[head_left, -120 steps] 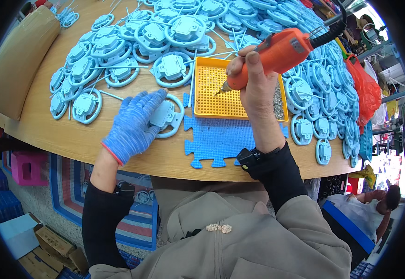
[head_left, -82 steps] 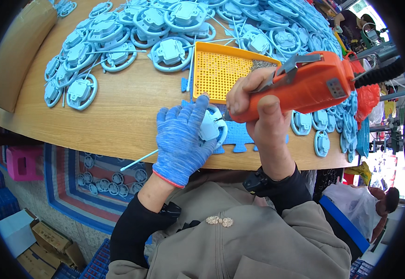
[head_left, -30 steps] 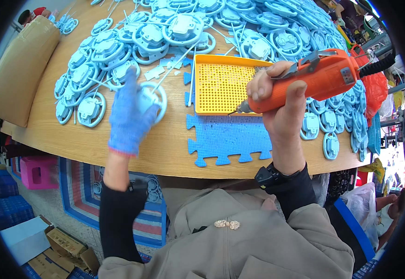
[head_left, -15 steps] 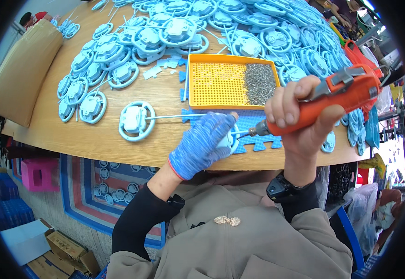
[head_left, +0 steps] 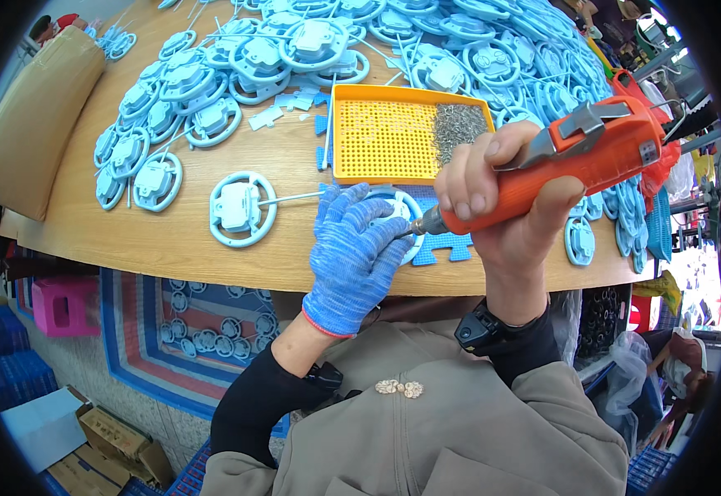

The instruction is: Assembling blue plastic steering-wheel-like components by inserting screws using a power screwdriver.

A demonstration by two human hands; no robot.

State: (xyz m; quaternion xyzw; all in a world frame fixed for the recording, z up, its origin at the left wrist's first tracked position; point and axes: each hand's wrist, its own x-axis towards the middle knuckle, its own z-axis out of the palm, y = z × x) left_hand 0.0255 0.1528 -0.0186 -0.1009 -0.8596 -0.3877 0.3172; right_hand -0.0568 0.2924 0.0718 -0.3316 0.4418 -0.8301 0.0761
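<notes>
- While the left hand (head_left: 348,264), in its blue glove, lies with fingers half bent over a pale-blue toy wheel (head_left: 398,207), it seems to pin that piece down; some fingertip contact is hidden.
- Closed firmly around an orange power screwdriver (head_left: 571,161), the bare right hand (head_left: 518,244) sits at three o'clock from the wheel, its thumb along the near side of the body.
- The driver's bit points toward nine o'clock and meets the wheel just beside the gloved thumb (whether a screw sits at its tip is too small to tell).
- My judgement is that a screw is being driven; the next move calls for steady pressure, the bit in line, and gloved fingers kept clear.
- Under the wheel, a blue foam mat (head_left: 451,248) shows toward four o'clock.
- At twelve, just beyond the wheel, stands a yellow tray (head_left: 385,180), with loose screws (head_left: 460,124) toward one o'clock.
- At nine, another wheel (head_left: 241,207) lies apart on the wooden table (head_left: 294,269), its rod reaching toward the glove.
- Farther out, toward one o'clock, spreads a heap of similar wheels (head_left: 501,58).
</notes>
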